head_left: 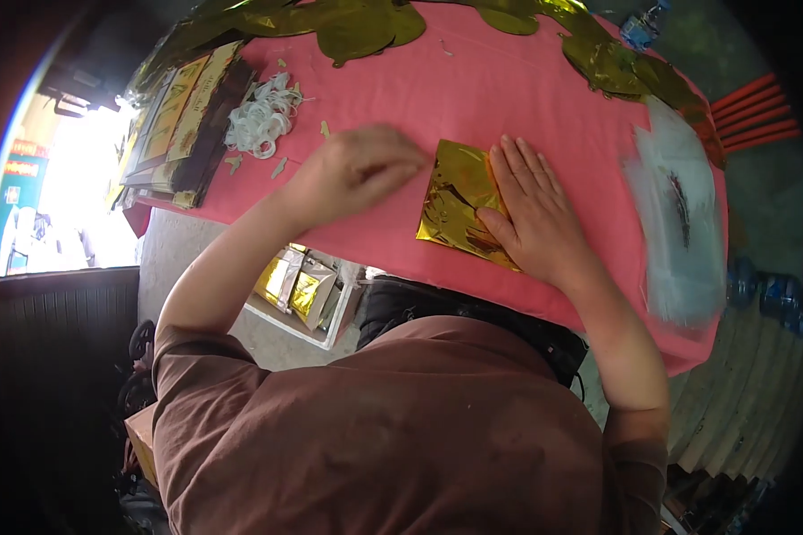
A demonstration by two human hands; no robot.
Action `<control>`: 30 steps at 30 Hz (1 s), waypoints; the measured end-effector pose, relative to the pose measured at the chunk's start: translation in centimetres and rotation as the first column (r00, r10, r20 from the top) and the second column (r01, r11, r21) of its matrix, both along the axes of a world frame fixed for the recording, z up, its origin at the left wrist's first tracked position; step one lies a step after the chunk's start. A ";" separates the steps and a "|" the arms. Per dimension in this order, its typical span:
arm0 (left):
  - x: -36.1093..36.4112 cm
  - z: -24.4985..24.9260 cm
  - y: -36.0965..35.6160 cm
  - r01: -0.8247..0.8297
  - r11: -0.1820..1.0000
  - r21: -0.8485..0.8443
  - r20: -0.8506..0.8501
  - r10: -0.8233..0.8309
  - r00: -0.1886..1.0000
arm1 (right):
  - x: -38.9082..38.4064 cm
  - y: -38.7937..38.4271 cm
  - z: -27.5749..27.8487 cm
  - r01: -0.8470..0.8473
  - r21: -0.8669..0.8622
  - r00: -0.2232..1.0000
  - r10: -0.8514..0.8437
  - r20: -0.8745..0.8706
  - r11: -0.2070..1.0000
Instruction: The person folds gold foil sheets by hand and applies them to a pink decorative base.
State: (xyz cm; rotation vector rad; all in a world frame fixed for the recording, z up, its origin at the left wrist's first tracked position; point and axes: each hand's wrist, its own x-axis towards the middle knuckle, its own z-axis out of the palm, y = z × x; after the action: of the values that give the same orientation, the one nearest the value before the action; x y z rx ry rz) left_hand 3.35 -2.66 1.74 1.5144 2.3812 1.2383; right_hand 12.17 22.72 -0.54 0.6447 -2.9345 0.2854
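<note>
A square, shiny gold foil packet (455, 207) lies on the pink cloth in front of me. My right hand (537, 207) rests flat on its right part, fingers stretched out and pressing down. Left of the packet, my left hand (359, 171) hovers over the cloth, slightly blurred. Its fingers are curled together towards the packet's left edge, and whether anything is between them is hidden. Beyond my left hand sits a pile of white rubber-band-like loops (263, 118), with small greenish scraps around it.
The pink-covered table (491, 80) has a stack of printed sheets (183, 125) at left and clear plastic sleeves (682, 214) at right. Gold foil pieces (366, 31) line the far edge. A white box (330, 330) with gold packets stands below the near edge.
</note>
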 end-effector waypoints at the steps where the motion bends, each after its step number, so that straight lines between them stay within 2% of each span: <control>1: -0.6 0.0 0.3 -0.008 1.000 0.002 -0.002 0.008 1.000 | 0.0 0.0 0.1 0.006 0.007 1.000 -0.006 0.004 1.000; 3: -2.0 -0.2 1.4 -0.089 0.995 0.046 -0.130 0.095 0.987 | -0.1 -0.1 0.1 0.001 0.018 1.000 -0.001 0.002 1.000; 4: -2.7 -0.2 1.7 -0.099 0.994 0.050 -0.134 0.105 0.985 | -0.1 -0.1 0.0 0.009 0.010 1.000 -0.010 0.011 1.000; 6: -3.9 -0.5 2.4 0.008 1.000 -0.027 -0.117 -0.011 0.993 | -0.1 -0.1 0.0 0.012 0.009 1.000 -0.013 0.017 1.000; 10: -4.8 -0.6 3.1 0.100 0.990 -0.102 -0.142 -0.114 0.983 | -0.1 -0.1 0.1 0.014 0.006 1.000 -0.014 0.025 1.000; 12: -5.0 -0.5 3.3 0.166 0.978 -0.124 -0.223 -0.191 0.956 | -0.1 -0.1 0.1 0.017 0.006 1.000 -0.017 0.025 1.000; 16: -5.1 -0.6 3.2 0.161 0.973 -0.165 -0.260 -0.200 0.945 | -0.1 -0.1 0.0 0.014 0.006 1.000 -0.014 0.028 1.000; 19: -5.2 -0.9 3.3 0.146 0.979 -0.142 -0.350 -0.187 0.918 | -0.1 -0.1 0.1 0.014 0.002 0.999 -0.014 0.029 1.000; 21: -5.2 -0.9 3.2 0.144 0.971 -0.190 -0.425 -0.214 0.879 | -0.1 -0.1 0.1 0.017 -0.002 0.999 -0.017 0.030 1.000; 30: -5.0 -1.4 3.4 0.207 0.970 -0.130 -0.558 -0.244 0.793 | -0.2 -0.1 0.1 0.011 0.005 1.000 -0.011 0.026 1.000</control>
State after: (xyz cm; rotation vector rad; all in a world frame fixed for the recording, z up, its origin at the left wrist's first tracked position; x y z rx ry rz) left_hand -1.65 0.77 0.35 2.3356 2.3966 0.7107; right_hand 12.01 22.66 -0.49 0.6302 -2.9630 0.2876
